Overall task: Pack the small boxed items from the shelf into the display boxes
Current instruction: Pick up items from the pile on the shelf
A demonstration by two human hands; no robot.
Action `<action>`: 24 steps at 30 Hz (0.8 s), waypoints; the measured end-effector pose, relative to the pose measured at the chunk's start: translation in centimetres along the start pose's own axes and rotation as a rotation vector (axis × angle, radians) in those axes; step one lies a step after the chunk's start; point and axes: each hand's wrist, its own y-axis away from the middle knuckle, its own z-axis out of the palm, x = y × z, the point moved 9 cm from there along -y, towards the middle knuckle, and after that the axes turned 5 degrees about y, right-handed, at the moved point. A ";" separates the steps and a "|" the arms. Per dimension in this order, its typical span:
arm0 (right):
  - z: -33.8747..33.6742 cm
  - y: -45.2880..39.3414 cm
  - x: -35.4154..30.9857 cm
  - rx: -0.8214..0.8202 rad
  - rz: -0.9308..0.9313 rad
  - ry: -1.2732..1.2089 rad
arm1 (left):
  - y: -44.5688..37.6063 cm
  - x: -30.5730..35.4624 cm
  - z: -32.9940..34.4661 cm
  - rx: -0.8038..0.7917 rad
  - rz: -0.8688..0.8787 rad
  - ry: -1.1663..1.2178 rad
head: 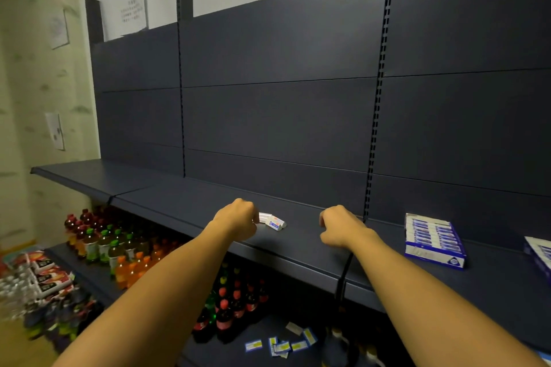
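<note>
On the dark shelf [185,205], a few small boxed items [273,221] lie in a loose cluster, white with red and blue print. The left hand [237,219] is curled at their left end, its fingertips touching or closing on the nearest one; whether it truly grips that box cannot be told. The right hand [340,228] hovers to the right of the cluster, fingers bent loosely downward and holding nothing. Further right on the same shelf a blue and white display box [433,243] lies open, rows of small boxes packed inside. A second display box [541,256] shows partly at the right edge. Drink bottles [101,243] stand on the lower shelf.
</note>
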 end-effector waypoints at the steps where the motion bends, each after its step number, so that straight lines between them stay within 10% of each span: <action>1: -0.1 -0.6 -0.5 0.009 -0.008 0.003 | -0.4 -0.4 0.2 -0.001 0.004 0.007; 24: 1.4 -15.5 -1.8 0.030 0.008 -0.046 | -16.6 -4.9 5.5 -0.133 0.100 -0.007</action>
